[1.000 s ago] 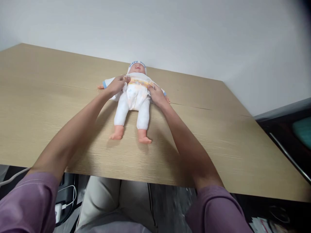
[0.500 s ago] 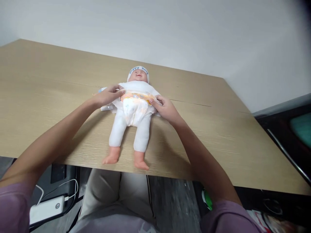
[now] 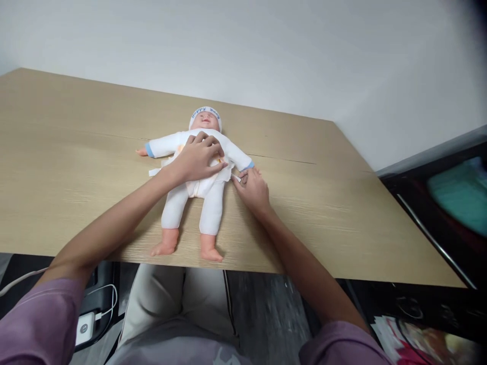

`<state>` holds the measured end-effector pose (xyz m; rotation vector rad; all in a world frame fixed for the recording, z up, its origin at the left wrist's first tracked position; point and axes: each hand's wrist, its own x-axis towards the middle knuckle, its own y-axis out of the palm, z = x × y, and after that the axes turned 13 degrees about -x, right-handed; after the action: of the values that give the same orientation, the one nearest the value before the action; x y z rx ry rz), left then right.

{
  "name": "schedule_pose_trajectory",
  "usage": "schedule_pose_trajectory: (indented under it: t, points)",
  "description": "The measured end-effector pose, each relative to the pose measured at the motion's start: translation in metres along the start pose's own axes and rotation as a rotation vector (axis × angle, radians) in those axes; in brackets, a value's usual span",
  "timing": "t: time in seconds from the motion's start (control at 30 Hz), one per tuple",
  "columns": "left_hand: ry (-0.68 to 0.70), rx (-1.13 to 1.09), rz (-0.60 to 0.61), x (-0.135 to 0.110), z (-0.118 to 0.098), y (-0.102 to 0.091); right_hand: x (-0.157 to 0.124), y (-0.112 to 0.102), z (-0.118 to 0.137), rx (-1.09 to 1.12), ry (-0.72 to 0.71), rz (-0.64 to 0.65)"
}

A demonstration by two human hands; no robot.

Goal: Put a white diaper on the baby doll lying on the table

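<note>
A baby doll (image 3: 190, 203) in a white suit and white cap lies on its back on the wooden table (image 3: 76, 167), feet toward me. It wears a white diaper (image 3: 200, 186) around the waist. My left hand (image 3: 198, 158) lies flat over the doll's belly with fingers spread, pressing the diaper front. My right hand (image 3: 251, 188) is at the doll's right side by its blue cuff, fingers pinched on the diaper's side tab (image 3: 235, 176).
A white wall runs behind the table. A dark cabinet with a teal item (image 3: 460, 203) stands at the right. Below the table edge are my lap, a white power bank with cable (image 3: 85, 327) and papers (image 3: 411, 339).
My left hand moved from the doll's left side onto its belly. My right hand slid to the side and pinched the tab. The doll's arms now show, spread out.
</note>
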<state>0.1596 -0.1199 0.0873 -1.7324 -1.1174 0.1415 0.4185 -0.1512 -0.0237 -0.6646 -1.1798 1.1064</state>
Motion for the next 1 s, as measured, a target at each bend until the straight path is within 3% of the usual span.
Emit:
schedule_pose_trajectory:
  t: [0.13,0.23,0.43,0.57,0.77,0.9,1.0]
  points:
    - [-0.023,0.06,0.018,0.001,0.005,0.005,0.005,-0.001,0.004,0.032,0.119,0.133]
    - [-0.034,0.067,0.028,0.001,0.006,0.005,0.009,-0.008,0.005,0.132,0.124,0.196]
    - [-0.052,0.043,0.016,0.0,0.007,0.006,0.024,-0.026,0.005,0.577,0.095,0.23]
    - [-0.052,0.051,0.012,-0.001,0.005,0.006,0.039,-0.027,0.031,0.668,0.055,0.227]
    - [-0.083,0.065,0.014,-0.001,0.004,0.006,0.052,-0.015,0.077,0.654,-0.046,0.169]
    - [-0.066,0.044,0.009,-0.002,0.007,0.008,0.03,-0.019,0.081,0.554,-0.075,0.039]
    - [-0.059,0.018,0.012,-0.002,0.009,0.008,0.008,-0.026,0.076,0.371,-0.231,-0.094]
